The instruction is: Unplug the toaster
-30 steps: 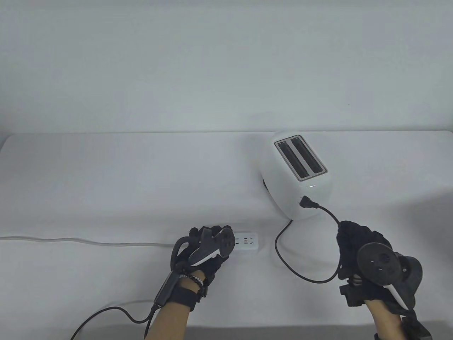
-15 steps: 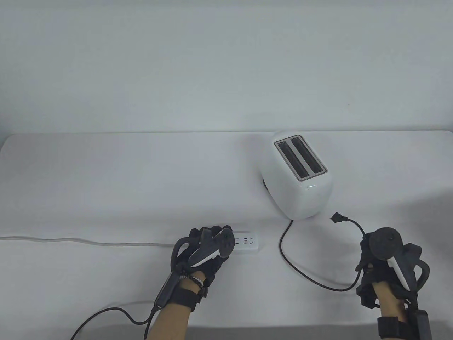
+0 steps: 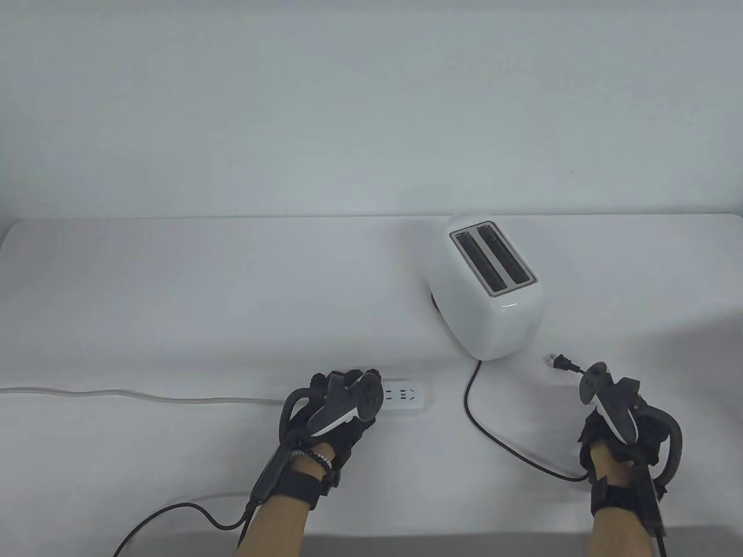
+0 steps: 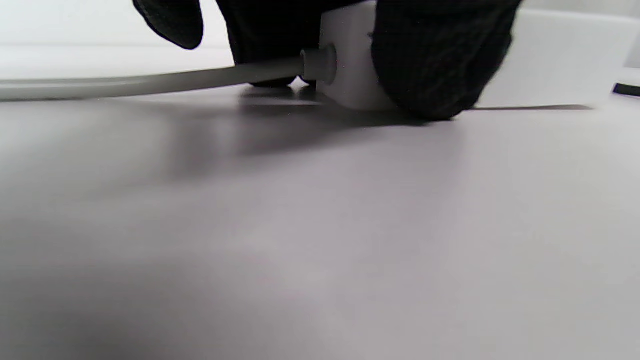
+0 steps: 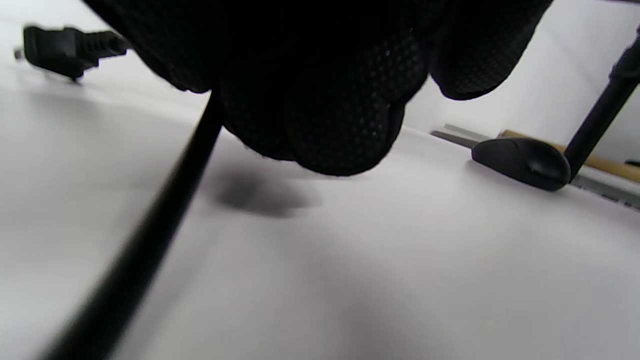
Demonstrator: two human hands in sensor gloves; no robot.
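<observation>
The white toaster (image 3: 484,290) stands at the table's right middle. Its black cord (image 3: 493,435) loops over the table to my right hand (image 3: 603,415), which grips the cord a little behind the black plug (image 3: 559,362). The plug is out of the socket and sits low by the table, right of the toaster; it also shows in the right wrist view (image 5: 55,45), with the cord (image 5: 165,200) running up into my fingers (image 5: 320,90). My left hand (image 3: 339,400) grips the left end of the white power strip (image 3: 406,396), fingers (image 4: 435,60) around its body (image 4: 350,75).
The strip's grey cable (image 3: 116,395) runs left to the table edge and shows in the left wrist view (image 4: 150,82). A black glove wire (image 3: 174,513) lies by my left forearm. A black stand foot (image 5: 520,162) sits past my right hand.
My right hand has carried the plug from in front of the toaster down and to the right, lowering toward the table. The left hand has stayed on the power strip.
</observation>
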